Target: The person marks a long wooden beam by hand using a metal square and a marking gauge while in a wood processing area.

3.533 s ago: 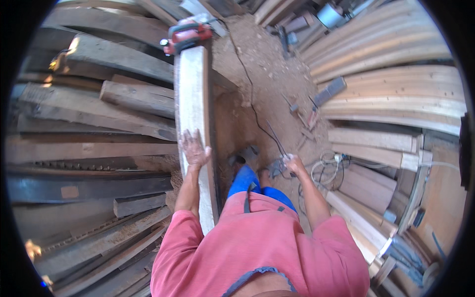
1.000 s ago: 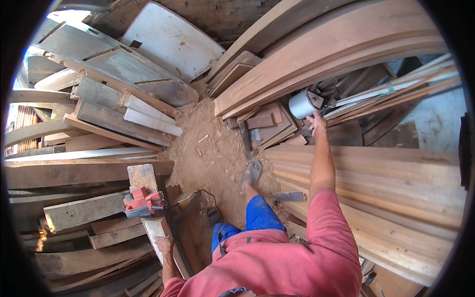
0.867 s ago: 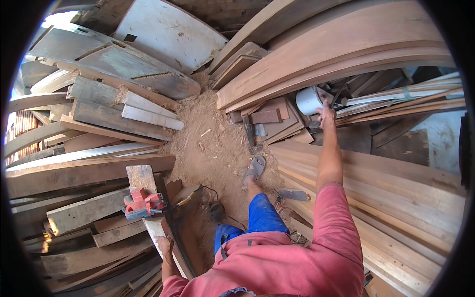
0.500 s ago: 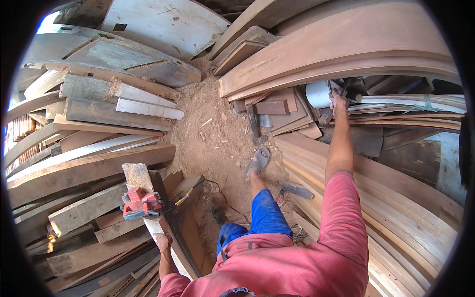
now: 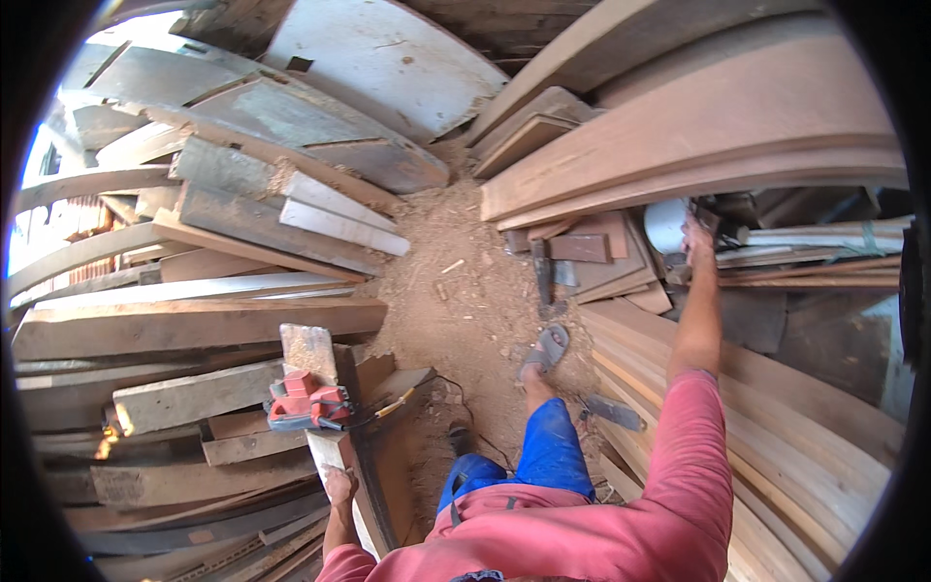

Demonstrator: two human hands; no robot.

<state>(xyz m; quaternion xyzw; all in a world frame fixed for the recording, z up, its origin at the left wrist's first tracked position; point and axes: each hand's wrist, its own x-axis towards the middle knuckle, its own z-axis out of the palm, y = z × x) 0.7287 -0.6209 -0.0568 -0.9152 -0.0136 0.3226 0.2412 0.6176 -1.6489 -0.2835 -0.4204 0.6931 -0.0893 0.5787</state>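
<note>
At person's right, smooth white cylinder (image 5: 664,225) by right hand (image 5: 695,241); left hand (image 5: 339,484) on pale wooden plank (image 5: 330,448); can't tell either grip.

Red power tool (image 5: 308,400): my landmark; it sits on the plank (image 5: 332,454) just ahead of the left hand (image 5: 339,485), so I can't slide that hand straight along the wood.
Left of tool: stacked timbers (image 5: 194,396) wall me off.
Right of tool: cable (image 5: 396,400) loops low; past it I have a broad passage over sawdust floor (image 5: 436,291).
Far right of tool: white cylinder (image 5: 665,226), long boards (image 5: 698,165) and thin strips (image 5: 824,238) crowd my right hand (image 5: 696,241).
</note>
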